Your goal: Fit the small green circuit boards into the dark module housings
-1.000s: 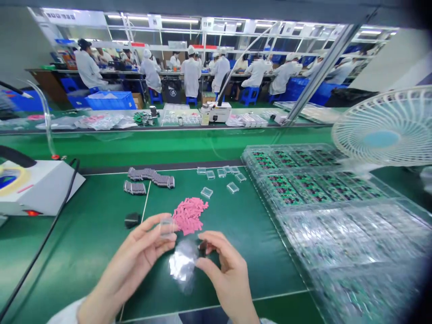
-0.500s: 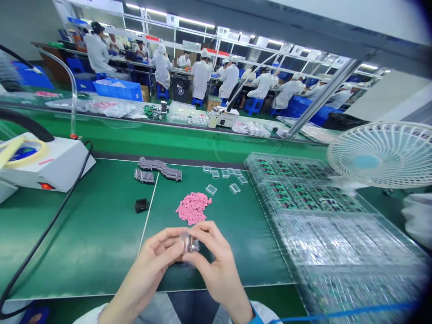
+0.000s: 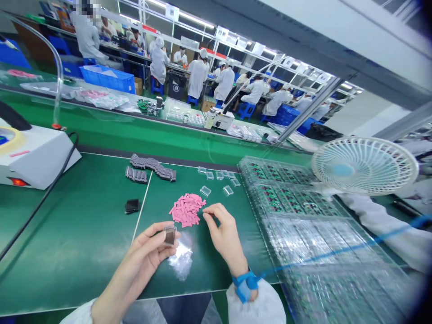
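Note:
My left hand (image 3: 153,247) grips a small clear case (image 3: 170,235) with a dark square panel in it, held tilted above the green mat. My right hand (image 3: 222,231) has its thumb and forefinger pinched at the right edge of a pile of pink strips (image 3: 187,209); what sits between the fingertips, if anything, is too small to make out. Crumpled clear plastic film (image 3: 182,258) lies on the mat between my hands. Left of the pile is a dark square piece (image 3: 132,206). Several clear plastic frames (image 3: 205,191) are scattered behind the pink strips.
A winding row of dark thin parts (image 3: 153,166) lies at the back. Stacked clear trays (image 3: 266,225) with green circuit boards fill the right, beside a white fan (image 3: 364,164). At the left stands a white machine (image 3: 37,162) with a black cable. Blue wrist cord (image 3: 324,254) crosses the trays.
My right hand has left the case and moved right to the pink pile. My left hand keeps the case, moved slightly left. The plastic film is now plainly visible. The view has shifted.

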Demonstrator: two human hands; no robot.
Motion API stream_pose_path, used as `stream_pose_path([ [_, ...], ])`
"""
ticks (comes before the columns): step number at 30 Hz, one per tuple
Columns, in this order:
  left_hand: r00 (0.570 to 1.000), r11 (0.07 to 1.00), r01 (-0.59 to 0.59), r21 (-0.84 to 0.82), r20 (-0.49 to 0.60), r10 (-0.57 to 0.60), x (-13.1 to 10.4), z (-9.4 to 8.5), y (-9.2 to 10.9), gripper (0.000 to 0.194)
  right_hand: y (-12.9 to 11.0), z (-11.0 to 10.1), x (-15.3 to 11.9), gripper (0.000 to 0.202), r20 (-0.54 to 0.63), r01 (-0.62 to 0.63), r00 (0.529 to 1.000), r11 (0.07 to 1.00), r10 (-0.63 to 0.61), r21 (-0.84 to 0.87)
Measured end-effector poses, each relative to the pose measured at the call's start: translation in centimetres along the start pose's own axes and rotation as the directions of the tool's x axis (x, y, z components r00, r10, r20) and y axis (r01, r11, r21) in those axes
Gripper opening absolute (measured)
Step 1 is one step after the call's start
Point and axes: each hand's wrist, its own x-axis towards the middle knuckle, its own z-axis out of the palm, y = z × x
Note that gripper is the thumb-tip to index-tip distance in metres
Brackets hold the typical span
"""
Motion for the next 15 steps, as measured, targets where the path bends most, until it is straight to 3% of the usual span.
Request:
stream_pose_path([
  [8,0.999,0.997,0.034,-0.076,0.027,-0.032,0.4,-0.5,-0.3,0.029,2.6,1.9,2.6,0.015,0.07,0.029,0.997,0.992,-0.021,-0.119],
  [15,0.999,0.995,0.025,-0.092,0.048,-0.021,0.2,-0.5,-0.2,0.025,1.4,1.4,2.0,0.017,0.046,0.057,0.998,0.995,-0.053,-0.082],
])
